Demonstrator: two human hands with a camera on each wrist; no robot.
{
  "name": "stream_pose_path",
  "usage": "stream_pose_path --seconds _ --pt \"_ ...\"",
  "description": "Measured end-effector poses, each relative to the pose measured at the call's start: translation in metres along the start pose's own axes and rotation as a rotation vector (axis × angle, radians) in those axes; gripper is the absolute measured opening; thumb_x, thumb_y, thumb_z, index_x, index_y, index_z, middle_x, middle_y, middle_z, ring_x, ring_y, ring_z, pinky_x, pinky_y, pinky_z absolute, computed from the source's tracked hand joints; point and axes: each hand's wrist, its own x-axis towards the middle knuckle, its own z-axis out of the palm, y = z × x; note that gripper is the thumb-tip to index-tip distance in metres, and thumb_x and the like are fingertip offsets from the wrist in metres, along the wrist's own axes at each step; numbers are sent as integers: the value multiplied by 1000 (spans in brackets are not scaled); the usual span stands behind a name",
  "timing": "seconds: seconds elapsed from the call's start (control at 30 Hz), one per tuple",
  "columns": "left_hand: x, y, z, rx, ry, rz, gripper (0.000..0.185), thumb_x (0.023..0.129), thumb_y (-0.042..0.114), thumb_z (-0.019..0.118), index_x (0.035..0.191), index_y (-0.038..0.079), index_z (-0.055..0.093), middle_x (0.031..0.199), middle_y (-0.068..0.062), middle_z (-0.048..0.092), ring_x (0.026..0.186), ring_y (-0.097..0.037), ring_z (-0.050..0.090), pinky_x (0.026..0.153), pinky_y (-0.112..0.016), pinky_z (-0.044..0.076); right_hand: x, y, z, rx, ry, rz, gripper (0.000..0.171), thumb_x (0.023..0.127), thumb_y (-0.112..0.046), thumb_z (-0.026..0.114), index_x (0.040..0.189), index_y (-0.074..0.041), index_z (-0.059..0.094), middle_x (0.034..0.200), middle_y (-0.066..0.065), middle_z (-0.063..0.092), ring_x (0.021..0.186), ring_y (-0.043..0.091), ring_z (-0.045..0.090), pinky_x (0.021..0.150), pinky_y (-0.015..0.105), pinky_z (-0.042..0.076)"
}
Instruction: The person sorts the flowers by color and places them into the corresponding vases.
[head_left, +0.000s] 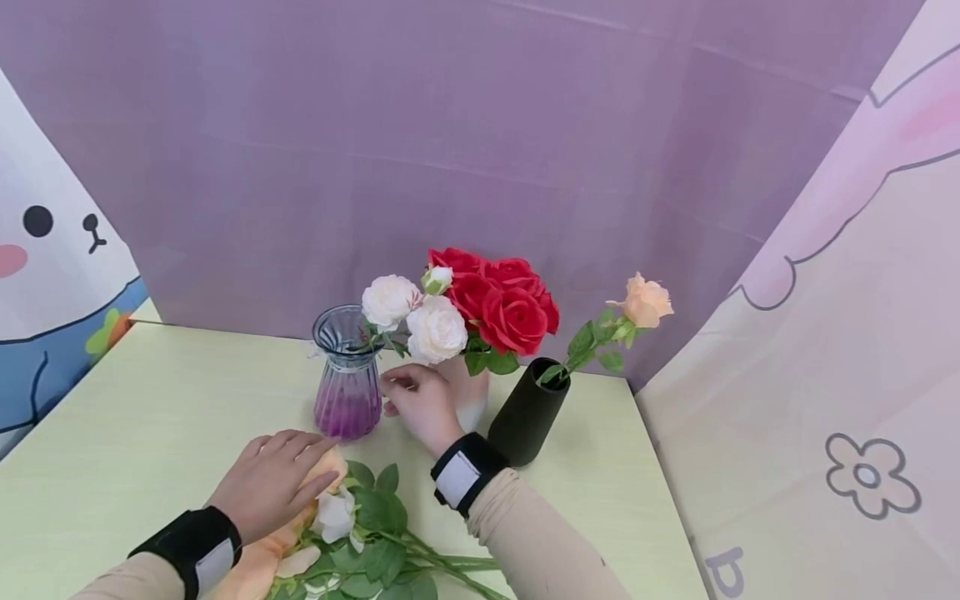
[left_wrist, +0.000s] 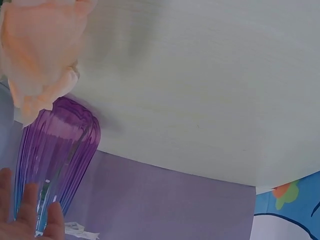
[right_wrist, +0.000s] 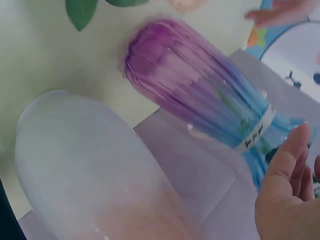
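A glass vase [head_left: 347,392], purple at its base and blue toward the neck, stands upright with a white ribbon round its neck. White roses [head_left: 437,330] lean right from its mouth, and a green stem shows through the glass in the right wrist view. My right hand [head_left: 426,407] is beside the vase's right side with fingers loosely bent and nothing in them; the right wrist view shows its thumb by the neck. My left hand [head_left: 273,479] is spread over the peach flowers [head_left: 258,558] lying on the table, fingers toward the glass vase.
Behind my right hand, a white-and-pink vase [head_left: 471,398] holds red roses [head_left: 510,304]. To its right a black vase [head_left: 527,412] holds one peach rose [head_left: 647,300]. Leafy stems [head_left: 450,567] lie across the table's [head_left: 150,417] front. A purple cloth [head_left: 465,150] hangs behind.
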Motion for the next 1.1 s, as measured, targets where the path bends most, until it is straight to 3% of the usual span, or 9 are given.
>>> stream_pose_path --seconds 0.27,0.57,0.7,0.9,1.1 --pt "-8 -2 -12 -9 -17 -4 72 87 81 41 151 54 22 150 25 37 141 -15 36 111 -63 19 -37 12 4 -153 -105 -68 25 87 -57 69 104 -39 71 85 -7 71 64 12 68 55 31 56" --pt "-36 -22 4 10 -24 -34 69 86 82 41 148 58 24 146 27 39 138 -15 38 106 -64 23 -69 38 -4 -255 -143 -73 21 90 -53 67 107 -41 70 84 -7 71 68 11 68 55 26 55" --pt "-52 -22 8 -1 -34 -38 70 85 82 43 148 57 24 146 28 39 138 -13 38 105 -62 25 -83 60 -2 -309 -149 -73 18 89 -51 69 106 -44 69 87 -13 72 67 4 67 54 23 54" --pt "-72 -21 15 -7 -74 -58 72 86 81 42 150 56 23 149 29 35 140 -14 36 110 -62 21 -100 95 0 -319 -212 -22 23 83 -56 73 103 -44 71 94 -13 74 73 6 68 58 23 55" --pt "-92 -24 35 -25 -117 -87 72 87 81 41 151 55 21 150 30 30 142 -11 32 115 -60 15 -115 131 8 -406 -251 -46 24 80 -60 73 99 -46 70 89 -19 72 75 -1 65 61 18 53"
